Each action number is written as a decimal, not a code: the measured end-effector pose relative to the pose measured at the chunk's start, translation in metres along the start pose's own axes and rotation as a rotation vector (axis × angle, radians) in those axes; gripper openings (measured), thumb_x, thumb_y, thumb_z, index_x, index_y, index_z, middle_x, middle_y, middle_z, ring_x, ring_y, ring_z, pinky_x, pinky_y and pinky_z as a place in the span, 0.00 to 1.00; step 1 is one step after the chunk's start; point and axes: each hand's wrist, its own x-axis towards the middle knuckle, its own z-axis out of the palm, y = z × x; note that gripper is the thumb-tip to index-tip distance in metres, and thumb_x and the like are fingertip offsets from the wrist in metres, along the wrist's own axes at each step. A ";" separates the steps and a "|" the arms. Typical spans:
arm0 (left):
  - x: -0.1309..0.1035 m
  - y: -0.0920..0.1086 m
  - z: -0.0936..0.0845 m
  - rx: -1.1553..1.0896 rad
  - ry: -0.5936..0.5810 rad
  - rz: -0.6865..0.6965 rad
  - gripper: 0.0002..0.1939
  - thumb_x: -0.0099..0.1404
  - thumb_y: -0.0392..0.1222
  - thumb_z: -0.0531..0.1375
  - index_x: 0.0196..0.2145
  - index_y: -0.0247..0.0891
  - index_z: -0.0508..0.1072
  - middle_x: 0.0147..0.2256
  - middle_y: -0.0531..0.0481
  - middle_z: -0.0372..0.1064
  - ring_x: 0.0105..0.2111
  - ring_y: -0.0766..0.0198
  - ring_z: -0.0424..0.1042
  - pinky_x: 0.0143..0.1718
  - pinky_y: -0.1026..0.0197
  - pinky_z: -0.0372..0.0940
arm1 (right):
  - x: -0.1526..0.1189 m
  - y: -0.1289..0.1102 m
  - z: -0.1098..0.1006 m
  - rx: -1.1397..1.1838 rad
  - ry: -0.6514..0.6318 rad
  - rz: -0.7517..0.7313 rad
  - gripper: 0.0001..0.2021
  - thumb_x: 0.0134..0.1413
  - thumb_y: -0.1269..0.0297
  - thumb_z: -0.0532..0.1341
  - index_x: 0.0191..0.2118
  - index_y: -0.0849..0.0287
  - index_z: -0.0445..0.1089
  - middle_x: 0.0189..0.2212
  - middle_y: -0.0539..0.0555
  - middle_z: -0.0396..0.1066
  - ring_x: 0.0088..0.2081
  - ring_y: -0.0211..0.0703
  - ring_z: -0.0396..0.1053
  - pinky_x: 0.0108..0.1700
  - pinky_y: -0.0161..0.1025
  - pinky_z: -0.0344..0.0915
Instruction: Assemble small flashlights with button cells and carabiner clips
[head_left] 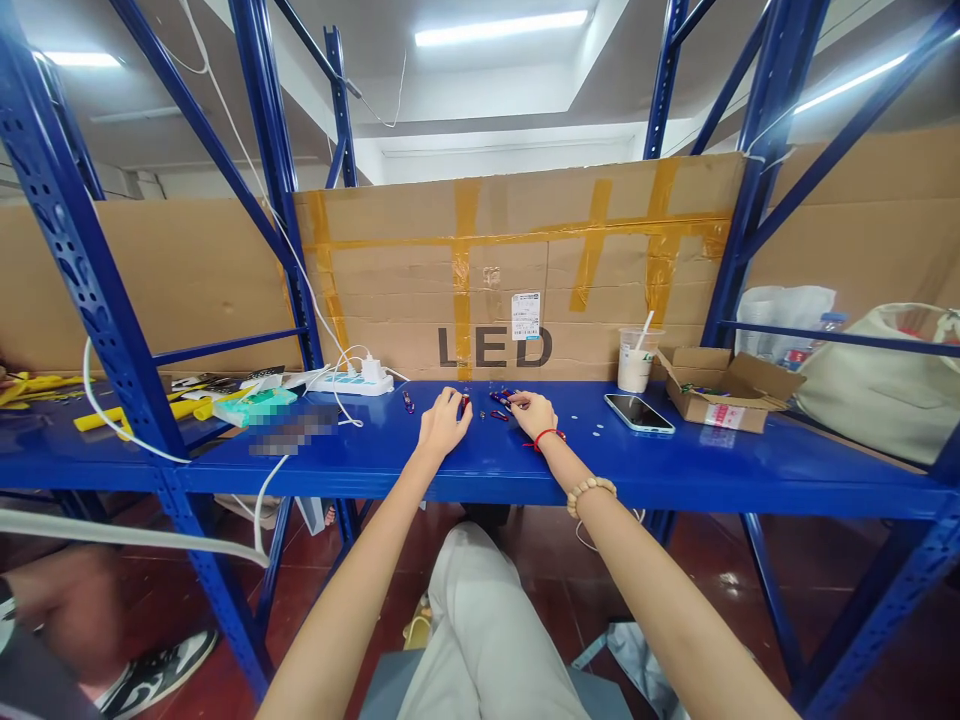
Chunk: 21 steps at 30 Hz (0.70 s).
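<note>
My left hand (445, 424) rests on the blue shelf top with its fingers curled around a small red piece (465, 402), whose kind is too small to make out. Across from it, my right hand (534, 413), with a red cord and a beaded bracelet on the arm, has its fingertips closed at a small dark blue and red piece (502, 397). Between the hands lies a small red piece (499, 415) with a few tiny bits near it. Another small dark piece (408, 402) lies left of my left hand.
A power strip (351, 382) with white cables stands at the back left, near yellow tools (184, 407). On the right are a phone (639, 413), a cup with a straw (634, 362), an open cardboard box (724, 390) and a pale bag (881, 385). Cardboard (390, 290) walls the back.
</note>
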 end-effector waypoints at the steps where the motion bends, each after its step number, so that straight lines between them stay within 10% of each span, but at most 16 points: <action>1: 0.000 0.000 -0.001 0.008 -0.013 -0.006 0.12 0.67 0.43 0.46 0.38 0.38 0.66 0.43 0.45 0.65 0.43 0.62 0.67 0.38 0.64 0.65 | 0.000 0.000 0.000 -0.027 -0.003 -0.010 0.09 0.51 0.71 0.58 0.36 0.55 0.74 0.36 0.50 0.74 0.41 0.43 0.69 0.43 0.39 0.64; 12: -0.002 0.000 -0.008 -0.071 -0.159 -0.038 0.13 0.70 0.45 0.42 0.41 0.43 0.64 0.41 0.49 0.70 0.41 0.60 0.70 0.34 0.64 0.62 | -0.009 -0.022 0.017 -0.250 -0.239 -0.410 0.14 0.59 0.62 0.55 0.49 0.53 0.69 0.50 0.55 0.66 0.52 0.49 0.58 0.54 0.49 0.50; 21: 0.001 -0.005 -0.007 -0.172 -0.247 0.013 0.08 0.68 0.45 0.46 0.38 0.43 0.62 0.41 0.50 0.70 0.38 0.60 0.70 0.36 0.62 0.62 | 0.000 -0.017 0.019 -0.199 -0.307 -0.302 0.10 0.59 0.61 0.57 0.38 0.62 0.70 0.39 0.54 0.70 0.43 0.43 0.67 0.49 0.48 0.61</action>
